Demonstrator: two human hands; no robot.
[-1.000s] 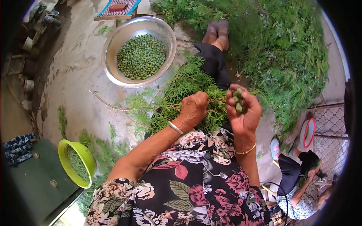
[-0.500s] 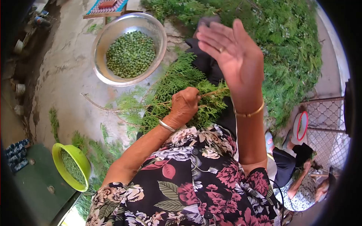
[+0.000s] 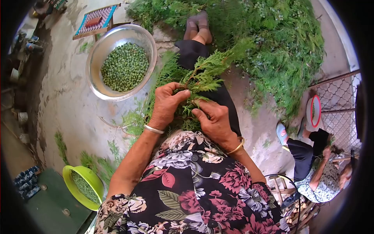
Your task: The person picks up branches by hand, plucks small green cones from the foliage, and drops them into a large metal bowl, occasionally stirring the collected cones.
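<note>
1. Sprig (image 3: 208,72): centre, over my black trousers (image 3: 229,107), gripped in my left hand (image 3: 163,104).
2. Right hand (image 3: 216,121): fingers curled at the sprig's near end; I cannot tell whether they pinch anything.
3. Metal bowl (image 3: 96,60): far left, holding green cones (image 3: 124,67).

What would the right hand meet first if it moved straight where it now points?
Probably the green foliage between the hands, which the right hand seems to touch; the left hand appears just beyond, though depth is unclear.
</note>
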